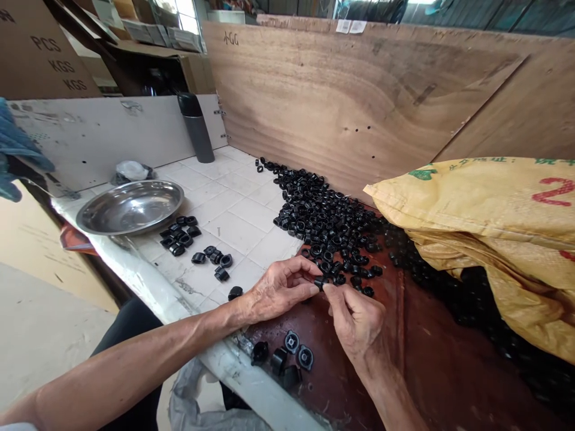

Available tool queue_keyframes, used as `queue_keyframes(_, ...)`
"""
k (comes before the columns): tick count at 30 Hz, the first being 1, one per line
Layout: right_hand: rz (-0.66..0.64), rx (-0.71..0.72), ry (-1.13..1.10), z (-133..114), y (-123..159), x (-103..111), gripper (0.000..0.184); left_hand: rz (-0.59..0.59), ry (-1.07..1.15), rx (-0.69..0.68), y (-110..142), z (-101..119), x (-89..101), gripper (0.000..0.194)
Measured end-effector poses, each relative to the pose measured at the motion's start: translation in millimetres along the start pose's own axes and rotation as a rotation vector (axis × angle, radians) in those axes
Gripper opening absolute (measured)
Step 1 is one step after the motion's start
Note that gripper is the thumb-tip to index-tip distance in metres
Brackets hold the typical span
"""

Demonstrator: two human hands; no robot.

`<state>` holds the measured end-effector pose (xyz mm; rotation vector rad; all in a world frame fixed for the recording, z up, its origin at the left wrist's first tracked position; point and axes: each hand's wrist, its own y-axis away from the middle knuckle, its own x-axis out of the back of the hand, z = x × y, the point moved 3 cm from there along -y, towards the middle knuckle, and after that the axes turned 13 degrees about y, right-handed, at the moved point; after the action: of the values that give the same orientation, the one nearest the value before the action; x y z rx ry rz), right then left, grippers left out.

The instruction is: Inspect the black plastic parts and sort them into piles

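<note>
My left hand (281,290) and my right hand (359,320) meet over the front of a brown-red sheet (354,383). Between their fingertips is a small black plastic ring (320,282), pinched from both sides. Just beyond the fingers spreads a large heap of similar black rings (314,206). Nearer to me, below my hands, lie several black pieces, among them a round cap with a lighter centre (305,357). A single black ring (235,293) sits beside my left wrist.
Small groups of black rings (179,235) lie on the white tiled top, near a steel bowl (130,209). A dark flask (196,129) stands behind. Plywood boards (341,108) wall the back. A yellow sack (485,209) fills the right side, over more black pieces.
</note>
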<state>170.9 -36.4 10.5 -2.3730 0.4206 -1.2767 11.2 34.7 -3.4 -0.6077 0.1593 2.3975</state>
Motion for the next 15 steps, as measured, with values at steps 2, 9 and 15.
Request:
queue_keyframes(2, -0.025, -0.013, -0.009, -1.3, -0.7, 0.6, 0.042, 0.008, -0.007, -0.008, -0.1, 0.3, 0.7, 0.038)
queue_keyframes(9, -0.036, -0.015, -0.125, -6.4, 0.0, 0.9, 0.022, 0.049, 0.004, -0.003, 0.3, 2.3, 1.3, 0.037)
queue_keyframes(15, -0.046, -0.059, -0.066, -2.5, -0.3, 0.1, 0.029, 0.054, -0.027, -0.003, 0.0, 1.5, 2.6, 0.036)
